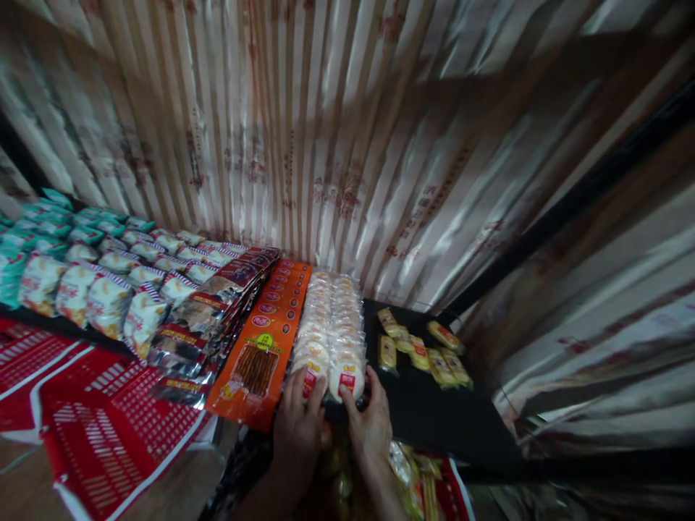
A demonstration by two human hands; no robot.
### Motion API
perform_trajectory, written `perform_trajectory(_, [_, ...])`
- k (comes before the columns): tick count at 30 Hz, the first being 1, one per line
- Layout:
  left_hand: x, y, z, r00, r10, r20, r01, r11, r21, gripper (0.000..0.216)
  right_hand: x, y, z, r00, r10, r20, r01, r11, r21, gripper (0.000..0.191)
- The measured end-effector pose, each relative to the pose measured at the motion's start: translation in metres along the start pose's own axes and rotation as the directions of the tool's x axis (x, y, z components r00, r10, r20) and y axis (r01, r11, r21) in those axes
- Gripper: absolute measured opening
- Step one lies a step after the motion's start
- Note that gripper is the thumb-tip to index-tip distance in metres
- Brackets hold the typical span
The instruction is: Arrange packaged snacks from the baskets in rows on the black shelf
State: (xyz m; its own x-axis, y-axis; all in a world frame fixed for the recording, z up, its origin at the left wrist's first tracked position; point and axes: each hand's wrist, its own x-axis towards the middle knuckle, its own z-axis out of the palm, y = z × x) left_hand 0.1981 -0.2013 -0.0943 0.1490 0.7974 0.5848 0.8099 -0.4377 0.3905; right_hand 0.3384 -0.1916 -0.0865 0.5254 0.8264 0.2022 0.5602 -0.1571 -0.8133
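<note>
Two neat rows of clear-wrapped rice crackers (329, 318) run from the wall to the front edge of the black shelf. At the front end of the left row, my left hand (300, 416) has its bent fingers closed over a white rice cracker packet (316, 365) with a red label. My right hand (371, 427) grips the front packet (350, 369) of the right row, thumb on its face and fingers round its right side. Both packets stand tilted, side by side. Orange flat snack packs (253, 369) lie just left of my left hand.
Dark silver snack bags (200, 325), white puffed-snack bags (108, 297) and green bags (46, 224) line the shelf leftward. Small yellow packets (418, 352) lie scattered on the black shelf (439, 427) at right. Red baskets (108, 427) sit below. A pleated curtain (326, 130) rises behind.
</note>
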Motion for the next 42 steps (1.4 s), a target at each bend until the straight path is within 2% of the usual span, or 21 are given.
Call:
perform_trajectory(6, [0.019,0.004,0.004,0.991,-0.133,-0.013,0.131,0.988,-0.078,0.035,0.005,-0.004,0.003,0.998,-0.047,-0.04,0.044,0.996,-0.074,0.073])
perform_trajectory(9, [0.024,0.003,0.007,0.987,-0.159,-0.028,0.155,0.981,-0.117,0.034,0.007,-0.002,0.007,0.996,-0.075,-0.037,0.069,0.988,-0.138,0.072])
perform_trajectory(15, [0.014,-0.003,0.014,0.993,-0.051,-0.103,0.042,0.995,-0.094,0.026,0.004,0.002,0.011,0.99,-0.135,-0.043,0.122,0.967,-0.225,0.07])
perform_trajectory(18, [0.014,-0.008,0.014,0.99,-0.031,-0.136,0.021,0.997,-0.076,0.02,0.002,0.003,0.01,0.985,-0.16,-0.072,0.14,0.965,-0.222,0.068])
perform_trajectory(22, [0.022,-0.012,0.015,0.99,-0.025,-0.137,0.017,0.998,-0.064,0.013,0.003,0.002,0.012,0.985,-0.17,-0.033,0.157,0.957,-0.244,0.063])
perform_trajectory(24, [0.024,-0.011,0.015,0.991,-0.034,-0.128,0.025,0.997,-0.072,0.012,0.003,-0.001,0.011,0.986,-0.165,-0.025,0.156,0.963,-0.218,0.062])
perform_trajectory(28, [0.01,-0.003,0.005,0.991,0.002,-0.136,-0.026,0.984,-0.177,0.016,-0.011,-0.001,-0.008,0.986,-0.139,-0.089,0.138,0.99,-0.008,0.054])
perform_trajectory(31, [-0.02,0.008,-0.005,0.998,0.06,-0.015,-0.062,0.943,-0.327,0.023,-0.038,0.015,-0.034,0.973,-0.128,-0.192,0.135,0.99,0.026,0.038])
perform_trajectory(34, [-0.057,0.017,-0.001,0.971,0.028,0.239,0.079,0.901,-0.426,0.024,-0.068,0.047,-0.053,0.973,-0.062,-0.224,0.053,0.998,-0.044,0.03])
perform_trajectory(37, [-0.082,0.022,0.019,0.889,-0.039,0.456,0.228,0.901,-0.369,0.028,-0.087,0.084,-0.054,0.993,0.031,-0.112,-0.044,0.992,-0.121,0.032])
perform_trajectory(40, [-0.085,0.021,0.043,0.819,-0.009,0.574,0.21,0.935,-0.284,0.037,-0.092,0.116,-0.041,0.996,-0.057,0.065,0.071,0.972,-0.224,0.035])
perform_trajectory(42, [-0.079,0.018,0.056,0.779,-0.011,0.626,0.178,0.962,-0.206,0.044,-0.091,0.128,-0.032,0.986,-0.127,0.11,0.154,0.941,-0.3,0.033])
